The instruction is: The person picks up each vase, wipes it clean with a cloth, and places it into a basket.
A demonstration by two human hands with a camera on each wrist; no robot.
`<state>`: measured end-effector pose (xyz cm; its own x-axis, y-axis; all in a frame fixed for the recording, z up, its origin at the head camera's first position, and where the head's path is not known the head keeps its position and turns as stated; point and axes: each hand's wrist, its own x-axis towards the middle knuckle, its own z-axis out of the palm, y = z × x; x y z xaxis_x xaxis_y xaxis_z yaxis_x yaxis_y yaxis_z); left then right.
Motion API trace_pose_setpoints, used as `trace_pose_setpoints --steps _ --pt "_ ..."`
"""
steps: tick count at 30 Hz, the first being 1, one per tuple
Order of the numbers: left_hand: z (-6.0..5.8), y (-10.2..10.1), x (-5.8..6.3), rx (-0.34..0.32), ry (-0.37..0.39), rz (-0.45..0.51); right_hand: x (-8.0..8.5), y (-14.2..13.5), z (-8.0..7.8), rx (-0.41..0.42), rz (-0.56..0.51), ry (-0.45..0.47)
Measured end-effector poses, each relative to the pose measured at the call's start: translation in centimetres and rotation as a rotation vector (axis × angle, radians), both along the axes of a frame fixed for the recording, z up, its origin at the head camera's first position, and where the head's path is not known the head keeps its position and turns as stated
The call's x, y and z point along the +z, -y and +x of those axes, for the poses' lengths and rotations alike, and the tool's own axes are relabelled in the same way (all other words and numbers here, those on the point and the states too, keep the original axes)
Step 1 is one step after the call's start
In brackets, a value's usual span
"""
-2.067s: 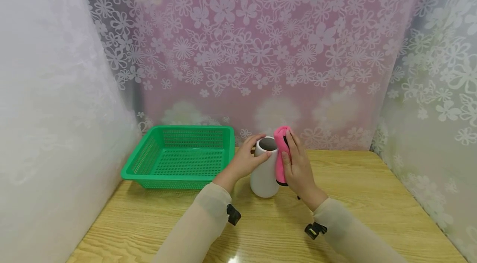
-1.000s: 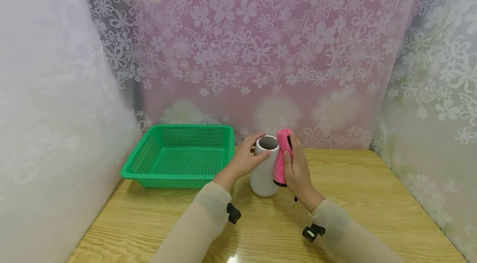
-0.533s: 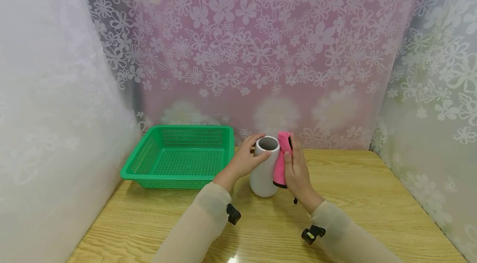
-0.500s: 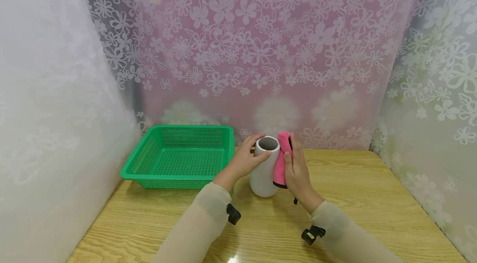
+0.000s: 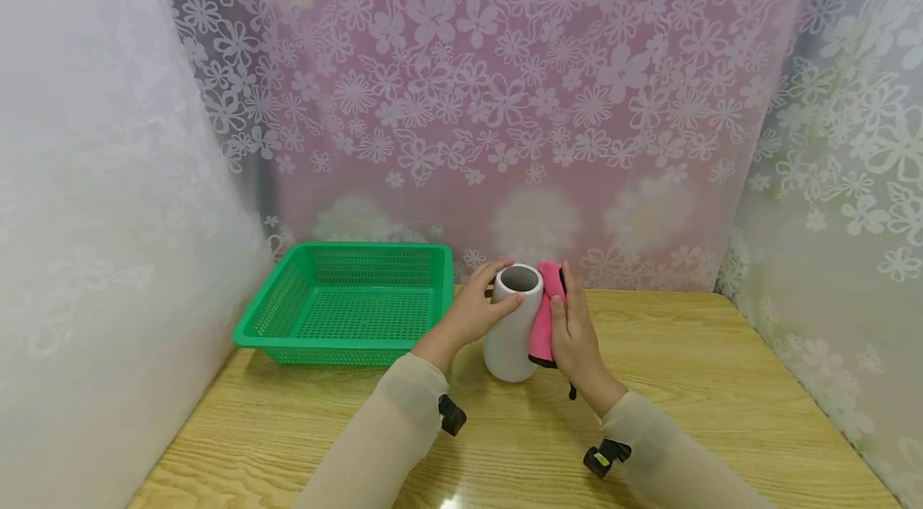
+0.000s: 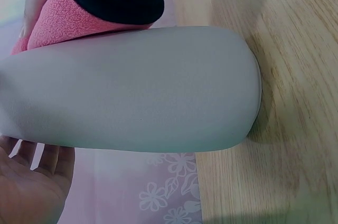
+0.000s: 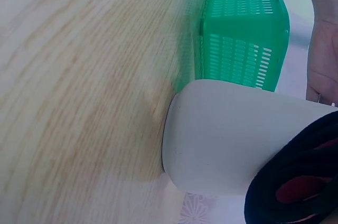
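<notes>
A white vase with an open round mouth stands upright on the wooden table. My left hand grips it just below the rim, thumb on the near side and fingers on the far side. Against its right side lies a bunched pink cloth with black edging, which my right hand holds between thumb and fingers. In the left wrist view the cloth lies along the vase wall. The right wrist view shows the cloth's folded black edge over the vase.
Left of the vase sits a green perforated plastic basket, with nothing inside. Behind the wooden table hangs a pink floral curtain. Pale curtains flank both sides.
The right hand and pink cloth have slid slightly down along the vase's right side, and the cloth's upper end sits lower. The left hand and vase stay nearly in place.
</notes>
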<state>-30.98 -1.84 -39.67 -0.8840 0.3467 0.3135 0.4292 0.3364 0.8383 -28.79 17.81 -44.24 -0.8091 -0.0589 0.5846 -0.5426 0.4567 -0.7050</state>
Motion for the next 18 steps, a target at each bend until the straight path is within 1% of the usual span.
trace_pose_setpoints --steps 10,14,18 --pt "0.1 0.0 0.1 -0.006 0.003 0.000 -0.4 -0.1 0.0 0.015 -0.019 0.036" --pt "0.1 0.0 0.1 -0.006 -0.002 -0.001 -0.8 -0.2 0.0 0.030 -0.020 0.046" --pt "0.1 0.0 0.1 0.001 -0.008 -0.005 -1.3 -0.3 0.0 0.028 -0.018 0.067"
